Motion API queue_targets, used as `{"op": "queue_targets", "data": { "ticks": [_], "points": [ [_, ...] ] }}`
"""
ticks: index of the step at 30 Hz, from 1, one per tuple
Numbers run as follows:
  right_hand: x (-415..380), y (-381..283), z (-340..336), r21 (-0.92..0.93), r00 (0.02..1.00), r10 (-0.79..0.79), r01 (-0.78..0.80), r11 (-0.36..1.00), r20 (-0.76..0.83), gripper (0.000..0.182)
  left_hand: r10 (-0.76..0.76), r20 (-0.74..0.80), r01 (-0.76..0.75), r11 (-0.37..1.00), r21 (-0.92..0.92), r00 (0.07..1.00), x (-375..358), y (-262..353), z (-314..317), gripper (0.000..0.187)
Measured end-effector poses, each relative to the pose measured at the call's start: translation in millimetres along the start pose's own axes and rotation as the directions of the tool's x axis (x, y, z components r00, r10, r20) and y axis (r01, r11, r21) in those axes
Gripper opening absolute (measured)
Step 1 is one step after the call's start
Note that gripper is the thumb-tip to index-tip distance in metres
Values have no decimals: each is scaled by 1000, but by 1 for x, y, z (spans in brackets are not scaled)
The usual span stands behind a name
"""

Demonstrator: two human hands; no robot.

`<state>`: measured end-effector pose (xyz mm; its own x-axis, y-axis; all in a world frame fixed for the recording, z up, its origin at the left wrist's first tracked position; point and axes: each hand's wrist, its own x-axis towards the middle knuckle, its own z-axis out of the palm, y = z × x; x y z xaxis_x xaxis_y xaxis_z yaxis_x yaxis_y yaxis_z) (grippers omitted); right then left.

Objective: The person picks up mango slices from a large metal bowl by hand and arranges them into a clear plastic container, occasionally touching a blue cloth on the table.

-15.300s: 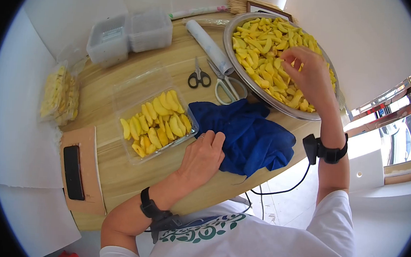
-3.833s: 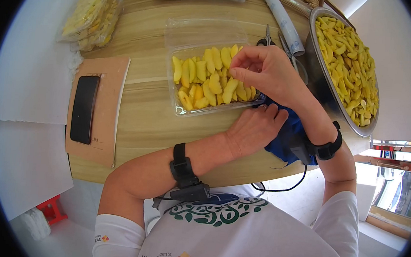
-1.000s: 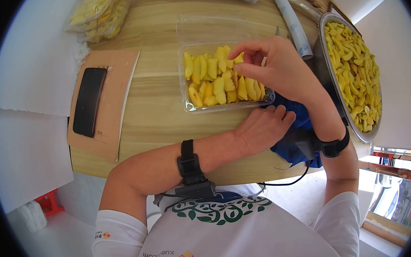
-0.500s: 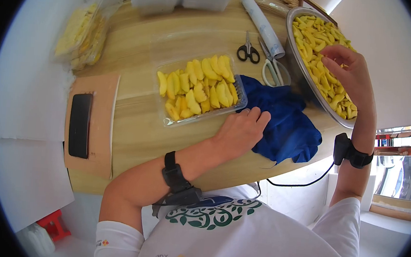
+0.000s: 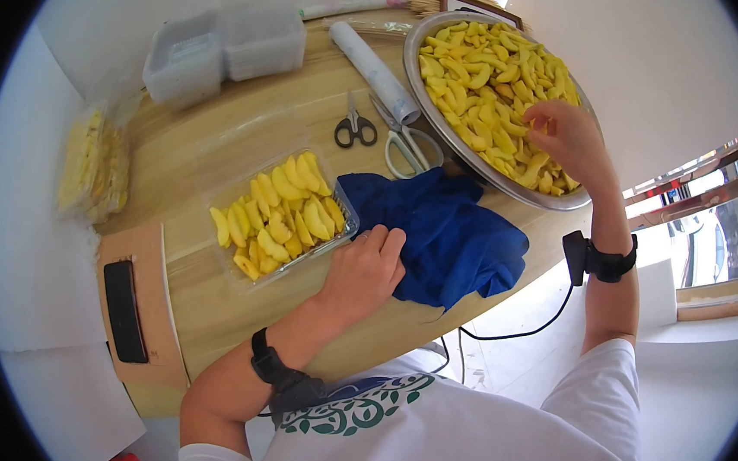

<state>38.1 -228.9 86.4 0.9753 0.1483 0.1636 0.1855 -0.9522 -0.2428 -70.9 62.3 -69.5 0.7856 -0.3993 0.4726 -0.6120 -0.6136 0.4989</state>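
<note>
My left hand [image 5: 366,269] rests with curled fingers at the near right corner of a clear plastic tray [image 5: 297,258], against a crumpled blue cloth [image 5: 451,237]. What those fingers grip, if anything, is hidden. Rows of yellow fruit slices [image 5: 279,215] lie in the tray. Over the right side of a large metal basin [image 5: 415,82] is my right hand [image 5: 571,142], its fingers bent and the thumb apart from the forefinger. Many loose yellow fruit slices [image 5: 493,80] fill the basin; no slice shows between my fingers.
Black-handled scissors [image 5: 355,130], white-handled scissors [image 5: 410,147] and a patterned roll [image 5: 373,70] lie left of the basin. Stacked clear containers [image 5: 227,46] stand at the back. Packed fruit boxes [image 5: 97,161] and a dark phone [image 5: 125,311] on cardboard [image 5: 162,327] are at the left.
My view has swung right, so the table things appear farther left and the whole basin shows. The right hand has come down closer to the slices. My left hand stays by the tray corner.
</note>
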Motion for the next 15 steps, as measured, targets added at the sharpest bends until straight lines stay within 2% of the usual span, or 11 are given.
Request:
{"op": "queue_targets", "data": {
  "ticks": [6, 9, 15],
  "points": [
    [4, -1, 10, -58, 998, -68, 69, 996, 14, 20, -9, 8, 9, 1000, 5, 1000, 1, 1, -1, 24],
    [6, -2, 16, -87, 999, -13, 16, 996, 31, 20, -13, 9, 13, 1000, 1, 1000, 2, 3, -3, 24],
    [3, -7, 16, -93, 998, -25, 30, 995, 49, 19, -21, 13, 21, 1000, 4, 1000, 1, 2, -2, 24]
  ]
}}
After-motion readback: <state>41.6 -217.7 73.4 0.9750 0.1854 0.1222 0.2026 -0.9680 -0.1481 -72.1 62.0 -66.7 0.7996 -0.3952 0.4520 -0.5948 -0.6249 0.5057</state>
